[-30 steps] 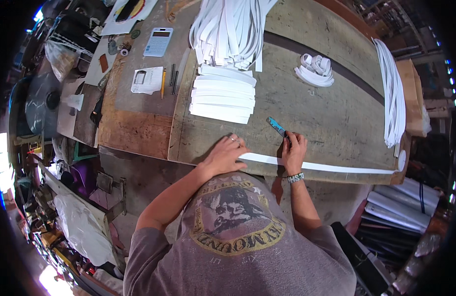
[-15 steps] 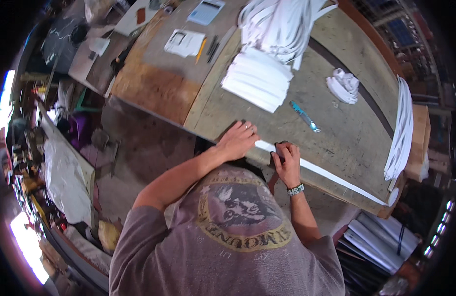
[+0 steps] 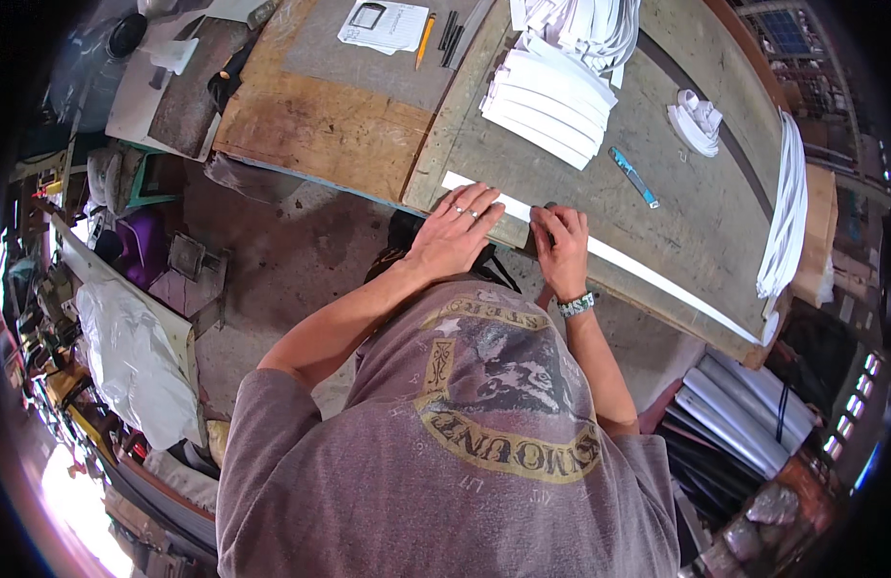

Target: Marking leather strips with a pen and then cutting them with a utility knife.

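Note:
A long narrow white strip (image 3: 648, 277) lies along the near edge of the worktable, running from beside my left hand to the table's right corner. My left hand (image 3: 455, 229) rests flat across the strip, fingers outstretched, and the strip's left end sticks out past them. To its right, my right hand (image 3: 563, 249) is closed in a pinch at the strip. Something dark shows at its fingertips, too small to name. Beyond the hands lie a blue cutter knife (image 3: 634, 177) and a stack of flat white strips (image 3: 545, 108).
A small coil of white strip (image 3: 695, 123) sits farther right. A hanging bundle of strips (image 3: 784, 207) lies along the right edge. Paper (image 3: 385, 26), a yellow pencil (image 3: 425, 40) and dark sticks are at the far left. Silver rolls (image 3: 744, 409) stand below the right corner.
The view has shifted, so the table sits higher and further right. My left hand now leaves the strip's left end showing beyond its fingers. My right hand keeps its pinch.

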`<state>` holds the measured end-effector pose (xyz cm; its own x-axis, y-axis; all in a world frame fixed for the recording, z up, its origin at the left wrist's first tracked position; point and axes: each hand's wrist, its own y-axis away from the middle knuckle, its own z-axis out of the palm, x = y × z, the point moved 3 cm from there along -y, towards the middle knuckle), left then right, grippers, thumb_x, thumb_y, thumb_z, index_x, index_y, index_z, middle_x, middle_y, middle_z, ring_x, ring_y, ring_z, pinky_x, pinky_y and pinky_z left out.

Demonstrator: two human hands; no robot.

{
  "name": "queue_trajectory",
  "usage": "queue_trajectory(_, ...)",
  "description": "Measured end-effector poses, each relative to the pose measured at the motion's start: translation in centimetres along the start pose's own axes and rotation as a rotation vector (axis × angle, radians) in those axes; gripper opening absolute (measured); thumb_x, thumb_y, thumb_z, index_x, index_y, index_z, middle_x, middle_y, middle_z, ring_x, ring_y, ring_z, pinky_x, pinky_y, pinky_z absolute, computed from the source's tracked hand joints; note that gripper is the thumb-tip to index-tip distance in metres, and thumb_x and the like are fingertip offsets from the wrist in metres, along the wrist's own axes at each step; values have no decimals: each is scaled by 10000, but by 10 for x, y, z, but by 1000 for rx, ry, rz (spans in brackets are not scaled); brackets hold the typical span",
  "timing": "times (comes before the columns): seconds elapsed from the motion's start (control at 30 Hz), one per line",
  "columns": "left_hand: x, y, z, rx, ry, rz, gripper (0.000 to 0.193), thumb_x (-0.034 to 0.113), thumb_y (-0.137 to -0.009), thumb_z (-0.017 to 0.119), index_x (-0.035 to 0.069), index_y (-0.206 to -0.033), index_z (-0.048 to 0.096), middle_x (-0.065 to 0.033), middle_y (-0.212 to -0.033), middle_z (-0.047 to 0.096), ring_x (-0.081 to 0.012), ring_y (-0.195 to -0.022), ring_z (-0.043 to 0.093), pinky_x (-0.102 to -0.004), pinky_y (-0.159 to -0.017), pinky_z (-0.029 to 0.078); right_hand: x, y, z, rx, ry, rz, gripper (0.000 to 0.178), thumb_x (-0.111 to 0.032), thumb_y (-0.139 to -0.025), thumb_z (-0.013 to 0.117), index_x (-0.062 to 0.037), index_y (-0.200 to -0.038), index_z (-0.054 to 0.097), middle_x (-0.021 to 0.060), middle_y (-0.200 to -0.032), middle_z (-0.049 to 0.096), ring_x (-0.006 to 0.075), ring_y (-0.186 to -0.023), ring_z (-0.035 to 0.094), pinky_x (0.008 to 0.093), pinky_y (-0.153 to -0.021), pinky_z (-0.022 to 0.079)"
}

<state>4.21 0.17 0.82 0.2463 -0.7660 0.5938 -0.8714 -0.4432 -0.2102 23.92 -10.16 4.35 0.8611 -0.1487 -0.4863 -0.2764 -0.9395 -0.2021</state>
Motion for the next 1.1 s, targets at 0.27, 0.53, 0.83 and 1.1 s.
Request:
queue_trajectory(0.27, -19, 19, -21, -32, -40, -7, 677, 145, -894, 769, 47, -1517, 522, -123, -1639, 441, -333, -1568, 351, -504, -1283, 305, -16, -2, 13, 5, 24, 31, 237, -74, -909, 772, -122, -1141, 769, 73, -1091, 686, 327, -1013, 614, 454, -848, 487)
queue_trajectory(0.53, -27, 18, -35, -50, -21, 3, 647, 131, -906, 758, 49, -1510, 541, -117, -1632, 466, -326, -1561, 375, -503, -1281, 310, -24, -4, 17, -7, 36, 61, 282, -57, -896, 792, -116, -1172, 772, 76, -1120, 688, 331, -1029, 617, 448, -884, 511)
queue_trajectory(0.83, -26, 15, -36, -15, -45, -7, 624, 109, -890, 773, 44, -1478, 574, -106, -1596, 508, -315, -1534, 415, -486, -1263, 354, -16, -7, 13, -22, -31, 27, 222, -86, -913, 773, -97, -1134, 770, 87, -1118, 687, 329, -1027, 620, 458, -872, 502)
queue_trajectory(1.1, -27, 15, -37, 2, -78, -41, 574, 116, -896, 760, 89, -1451, 617, -71, -1573, 548, -279, -1518, 446, -466, -1258, 364, 110, -33, -30, 354, 333, 231, 362, -53, -934, 694, -81, -1294, 710, 137, -1305, 665, 388, -1186, 594, 491, -976, 500)
